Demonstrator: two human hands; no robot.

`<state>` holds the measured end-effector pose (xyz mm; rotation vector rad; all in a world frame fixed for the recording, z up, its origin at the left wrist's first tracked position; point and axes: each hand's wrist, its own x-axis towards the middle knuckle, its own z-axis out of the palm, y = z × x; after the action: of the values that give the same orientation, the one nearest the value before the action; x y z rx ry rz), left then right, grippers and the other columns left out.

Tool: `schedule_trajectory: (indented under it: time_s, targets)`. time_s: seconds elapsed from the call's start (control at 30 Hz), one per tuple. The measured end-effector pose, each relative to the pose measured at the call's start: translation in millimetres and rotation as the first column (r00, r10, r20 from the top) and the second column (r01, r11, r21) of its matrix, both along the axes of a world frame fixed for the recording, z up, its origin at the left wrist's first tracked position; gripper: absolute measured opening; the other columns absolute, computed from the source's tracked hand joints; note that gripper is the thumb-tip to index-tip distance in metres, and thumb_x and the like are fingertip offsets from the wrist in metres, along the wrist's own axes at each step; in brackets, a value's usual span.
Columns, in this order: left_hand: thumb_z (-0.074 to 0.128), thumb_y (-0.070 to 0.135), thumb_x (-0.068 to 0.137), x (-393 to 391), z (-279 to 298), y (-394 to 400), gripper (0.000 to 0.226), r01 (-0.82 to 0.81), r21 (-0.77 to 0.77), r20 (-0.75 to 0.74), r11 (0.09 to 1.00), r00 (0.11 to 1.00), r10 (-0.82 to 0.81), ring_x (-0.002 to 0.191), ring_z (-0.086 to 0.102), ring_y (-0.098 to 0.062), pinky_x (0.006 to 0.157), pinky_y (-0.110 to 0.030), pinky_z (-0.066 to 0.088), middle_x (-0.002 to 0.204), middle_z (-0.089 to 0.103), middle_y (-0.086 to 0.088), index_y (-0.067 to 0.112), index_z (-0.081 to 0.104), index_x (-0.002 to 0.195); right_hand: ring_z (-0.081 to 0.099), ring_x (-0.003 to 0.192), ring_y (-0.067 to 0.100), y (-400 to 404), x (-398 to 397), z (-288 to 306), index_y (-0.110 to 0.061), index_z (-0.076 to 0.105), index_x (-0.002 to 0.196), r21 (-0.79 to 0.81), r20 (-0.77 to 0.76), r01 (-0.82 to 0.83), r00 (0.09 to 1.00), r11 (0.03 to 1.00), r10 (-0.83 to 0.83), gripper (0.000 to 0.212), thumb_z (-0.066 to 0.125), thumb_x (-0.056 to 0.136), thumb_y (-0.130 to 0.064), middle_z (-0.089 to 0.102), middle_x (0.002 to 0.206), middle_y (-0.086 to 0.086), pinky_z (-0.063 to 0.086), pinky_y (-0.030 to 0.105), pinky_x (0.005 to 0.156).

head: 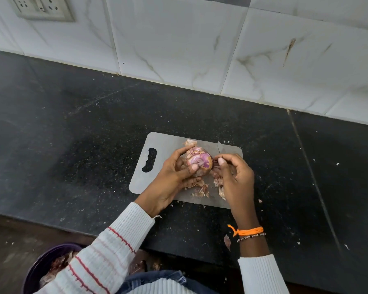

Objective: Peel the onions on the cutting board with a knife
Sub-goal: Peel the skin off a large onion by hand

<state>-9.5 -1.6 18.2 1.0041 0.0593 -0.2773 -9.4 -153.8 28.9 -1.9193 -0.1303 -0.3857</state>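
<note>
Onion (199, 161) was purple, half-skinned, above the cutting board (164, 145). Left hand (174, 175) cupped it at 9 o'clock; right hand (234, 175) gripped the knife (220, 147) at 3 o'clock.

black speckled counter (72, 128) meets white marbled wall tiles (179, 39), socket (43, 7) top left.

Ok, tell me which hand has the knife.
The right hand, with the orange thread at its wrist, pinches the knife; the left hand grips the onion.
</note>
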Motion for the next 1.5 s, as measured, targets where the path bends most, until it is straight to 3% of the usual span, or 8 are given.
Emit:
schedule_trajectory:
  time_s: [0.27, 0.4, 0.57, 0.77, 0.97, 1.17, 1.37, 1.5]
  targets:
    - [0.071, 0.008, 0.068, -7, 6, -5, 0.062, -0.056, 0.134, 0.094, 0.989, 0.995, 0.044, 0.103, 0.065, -0.028, 0.082, -0.046, 0.056, 0.116, 0.062, -0.011, 0.018, 0.048, 0.125, 0.064, 0.075, -0.001, 15, -6, 14, -0.015, 0.069, 0.082, 0.054, 0.008, 0.109, 0.994, 0.993, -0.110, 0.011, 0.071, 0.079, -0.004, 0.068, 0.085, 0.002, 0.047, 0.007, 0.062]
    - [0.069, -0.002, 0.076, -7, 6, -5, 0.056, -0.087, 0.181, 0.131, 0.980, 0.989, 0.064, 0.107, 0.063, -0.026, 0.084, -0.039, 0.056, 0.121, 0.058, -0.012, 0.018, 0.048, 0.124, 0.066, 0.073, 0.000, 16, -6, 16, -0.019, 0.069, 0.080, 0.126, -0.061, 0.127, 0.991, 0.984, -0.120, 0.012, 0.074, 0.077, -0.008, 0.069, 0.083, -0.002, 0.051, 0.012, 0.062]
    - [0.066, -0.005, 0.079, -9, 6, -7, 0.054, -0.085, 0.188, 0.133, 0.979, 0.989, 0.060, 0.106, 0.064, -0.026, 0.080, -0.040, 0.058, 0.125, 0.055, -0.013, 0.019, 0.047, 0.123, 0.065, 0.072, -0.001, 14, -8, 15, -0.020, 0.068, 0.078, 0.072, -0.039, 0.160, 0.987, 0.985, -0.157, 0.020, 0.072, 0.076, 0.000, 0.067, 0.077, -0.008, 0.048, 0.009, 0.061]
    - [0.066, -0.009, 0.077, -9, 6, -10, 0.053, -0.113, 0.138, 0.117, 0.984, 0.988, 0.097, 0.106, 0.064, -0.029, 0.080, -0.043, 0.057, 0.118, 0.061, -0.010, 0.019, 0.047, 0.118, 0.070, 0.083, 0.018, 12, -7, 8, -0.016, 0.071, 0.084, 0.332, -0.226, 0.218, 0.963, 0.918, -0.147, 0.013, 0.062, 0.086, -0.007, 0.073, 0.084, 0.003, 0.057, 0.035, 0.075]
    - [0.068, -0.013, 0.074, -9, 3, -13, 0.056, -0.184, 0.239, 0.146, 0.953, 0.978, 0.152, 0.097, 0.065, -0.023, 0.083, -0.042, 0.056, 0.108, 0.060, -0.007, 0.017, 0.046, 0.116, 0.067, 0.066, 0.002, 21, -10, 17, -0.019, 0.067, 0.077, 0.281, -0.244, 0.235, 0.955, 0.931, -0.167, 0.010, 0.074, 0.078, -0.011, 0.071, 0.076, -0.001, 0.050, 0.016, 0.058]
    - [0.070, -0.013, 0.072, -8, 1, -13, 0.055, -0.213, 0.292, 0.197, 0.933, 0.967, 0.159, 0.101, 0.063, -0.024, 0.085, -0.040, 0.055, 0.112, 0.058, -0.008, 0.020, 0.047, 0.109, 0.064, 0.060, -0.002, 21, -8, 18, -0.013, 0.068, 0.078, 0.303, -0.286, 0.265, 0.942, 0.915, -0.177, 0.010, 0.074, 0.076, -0.005, 0.069, 0.072, -0.003, 0.047, 0.012, 0.053]
    - [0.077, -0.004, 0.068, -8, -4, -13, 0.058, -0.192, 0.308, 0.179, 0.932, 0.974, 0.141, 0.109, 0.061, -0.026, 0.091, -0.045, 0.052, 0.120, 0.055, -0.013, 0.025, 0.048, 0.110, 0.067, 0.065, 0.008, 18, -6, 12, -0.019, 0.068, 0.073, 0.245, -0.287, 0.281, 0.935, 0.928, -0.208, 0.017, 0.071, 0.075, -0.002, 0.070, 0.072, 0.001, 0.053, 0.023, 0.060]
    - [0.077, -0.005, 0.068, -6, -3, -14, 0.059, -0.215, 0.283, 0.165, 0.935, 0.971, 0.173, 0.104, 0.064, -0.021, 0.084, -0.037, 0.055, 0.120, 0.056, -0.013, 0.027, 0.048, 0.108, 0.070, 0.080, 0.021, 14, -4, 7, -0.009, 0.071, 0.079, 0.377, -0.331, 0.300, 0.927, 0.876, -0.175, 0.017, 0.058, 0.084, 0.002, 0.072, 0.078, 0.005, 0.058, 0.034, 0.074]
